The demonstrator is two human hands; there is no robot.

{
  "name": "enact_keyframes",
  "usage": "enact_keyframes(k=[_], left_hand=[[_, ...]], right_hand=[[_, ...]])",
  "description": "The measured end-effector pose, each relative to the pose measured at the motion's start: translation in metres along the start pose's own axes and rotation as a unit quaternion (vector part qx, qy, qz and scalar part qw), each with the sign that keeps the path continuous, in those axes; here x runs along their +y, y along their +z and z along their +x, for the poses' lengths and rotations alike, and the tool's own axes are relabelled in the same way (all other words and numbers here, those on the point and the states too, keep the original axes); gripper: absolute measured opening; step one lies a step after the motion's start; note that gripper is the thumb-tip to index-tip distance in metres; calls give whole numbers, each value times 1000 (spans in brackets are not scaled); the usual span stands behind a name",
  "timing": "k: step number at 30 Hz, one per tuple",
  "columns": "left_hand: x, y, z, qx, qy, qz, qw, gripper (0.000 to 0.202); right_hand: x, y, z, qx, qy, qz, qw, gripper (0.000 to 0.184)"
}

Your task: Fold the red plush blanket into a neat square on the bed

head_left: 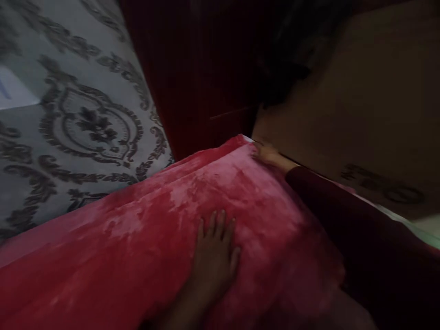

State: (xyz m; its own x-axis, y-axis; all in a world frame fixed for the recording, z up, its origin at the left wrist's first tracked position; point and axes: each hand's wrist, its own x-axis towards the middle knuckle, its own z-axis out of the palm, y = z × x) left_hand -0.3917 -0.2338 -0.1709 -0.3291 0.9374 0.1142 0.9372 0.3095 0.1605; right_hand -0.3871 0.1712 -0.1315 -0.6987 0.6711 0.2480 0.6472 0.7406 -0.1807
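A red plush blanket (137, 238) covers the lower half of the view. My left hand (215, 250) lies flat on it, fingers stretched out and slightly apart, holding nothing. My right hand (271, 155) reaches to the blanket's far corner, its arm in a dark maroon sleeve (343, 206). The fingers curl over the blanket's edge there; they are blurred and partly hidden.
A grey carpet with a dark ornate pattern (75, 123) lies at the left. A dark red wooden piece of furniture (195, 73) stands behind the blanket. A brown cardboard box (360, 105) sits at the right, close to my right arm.
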Motion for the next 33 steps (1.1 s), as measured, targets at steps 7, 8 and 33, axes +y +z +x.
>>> enact_keyframes(k=[7,8,33], left_hand=[[2,-2,11,37,9,67,997,57],[2,-3,11,35,11,72,997,56],[3,-51,8,-136,112,-10,984,57]], right_hand=[[11,-26,-137,-59,0,-11,998,64],[23,-28,-153,-58,30,-21,998,64],[93,-23,-207,18,138,-18,990,61]])
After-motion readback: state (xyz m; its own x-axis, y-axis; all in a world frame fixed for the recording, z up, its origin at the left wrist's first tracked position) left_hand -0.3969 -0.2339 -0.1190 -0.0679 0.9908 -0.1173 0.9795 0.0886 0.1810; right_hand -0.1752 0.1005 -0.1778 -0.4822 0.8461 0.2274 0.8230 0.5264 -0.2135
